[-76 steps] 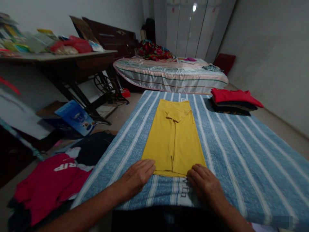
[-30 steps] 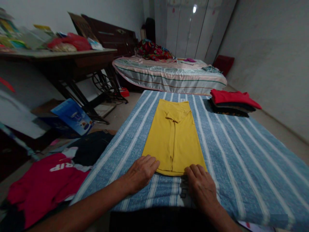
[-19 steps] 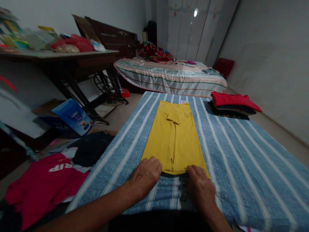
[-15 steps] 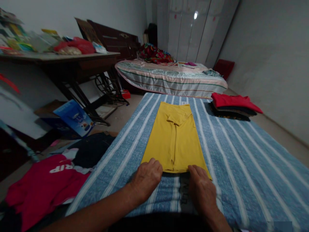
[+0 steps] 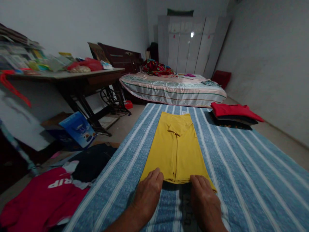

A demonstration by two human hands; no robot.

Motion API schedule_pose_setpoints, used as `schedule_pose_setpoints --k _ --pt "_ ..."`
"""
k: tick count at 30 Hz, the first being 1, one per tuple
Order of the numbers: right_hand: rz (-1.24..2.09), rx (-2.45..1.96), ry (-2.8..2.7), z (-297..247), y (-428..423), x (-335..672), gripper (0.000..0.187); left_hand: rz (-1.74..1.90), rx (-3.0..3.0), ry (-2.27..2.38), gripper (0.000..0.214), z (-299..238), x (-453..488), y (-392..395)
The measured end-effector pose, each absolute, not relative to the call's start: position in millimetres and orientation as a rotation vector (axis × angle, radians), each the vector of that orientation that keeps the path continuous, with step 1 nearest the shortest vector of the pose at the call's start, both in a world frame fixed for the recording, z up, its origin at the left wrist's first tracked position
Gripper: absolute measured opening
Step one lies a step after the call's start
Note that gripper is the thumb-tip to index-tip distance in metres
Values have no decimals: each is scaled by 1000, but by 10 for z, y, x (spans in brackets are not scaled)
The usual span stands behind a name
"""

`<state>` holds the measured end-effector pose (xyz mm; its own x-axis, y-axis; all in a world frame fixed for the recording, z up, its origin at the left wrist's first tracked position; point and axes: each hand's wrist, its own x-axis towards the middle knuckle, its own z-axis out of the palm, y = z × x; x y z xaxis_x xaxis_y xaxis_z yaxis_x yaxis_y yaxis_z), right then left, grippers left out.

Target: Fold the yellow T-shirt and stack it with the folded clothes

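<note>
A yellow shirt (image 5: 161, 154) lies lengthwise on the blue-and-white striped sheet (image 5: 231, 167), its sides folded inward to meet along the middle and a sleeve laid across its far half. At its near left corner, my left hand (image 5: 149, 190) is closed on the hem. My right hand (image 5: 205, 198) grips the same hem near the right corner, its fingers curled over the cloth. Between the hands the near edge sits slightly raised, with dark shadow under it. My fingertips are partly hidden by the hands.
Folded clothes with a red one (image 5: 234, 110) on top are stacked at the far right of the sheet. On the left, a pink garment (image 5: 45, 196) and dark clothes lie below the bed's edge. A sewing table (image 5: 89, 75) stands beyond, near a blue box (image 5: 78, 129).
The view has tilted up, so everything sits lower in the picture. Both hands keep their hold on the shirt's near hem, and the shirt's folds look the same.
</note>
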<state>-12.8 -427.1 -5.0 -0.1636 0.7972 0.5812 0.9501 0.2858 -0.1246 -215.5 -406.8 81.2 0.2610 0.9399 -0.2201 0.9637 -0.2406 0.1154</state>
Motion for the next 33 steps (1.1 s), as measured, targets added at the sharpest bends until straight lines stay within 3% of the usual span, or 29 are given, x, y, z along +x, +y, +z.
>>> schedule_pose_setpoints --k 8,19,26,33 --pt "-369 -1547 -2039 -75 -4263 -157 29 6 2432 1776 45 612 -2193 -4053" --pt "-377 -1535 -2148 -218 -4292 -80 36 21 2457 1761 30 472 -2260 -4035" --pt "-370 -1492 -2126 260 -4198 -21 26 81 2591 1748 23 879 -2254 -3968" --pt "-511 -1404 -2078 651 -4277 77 30 226 2754 1693 27 1188 -2291 -4042"
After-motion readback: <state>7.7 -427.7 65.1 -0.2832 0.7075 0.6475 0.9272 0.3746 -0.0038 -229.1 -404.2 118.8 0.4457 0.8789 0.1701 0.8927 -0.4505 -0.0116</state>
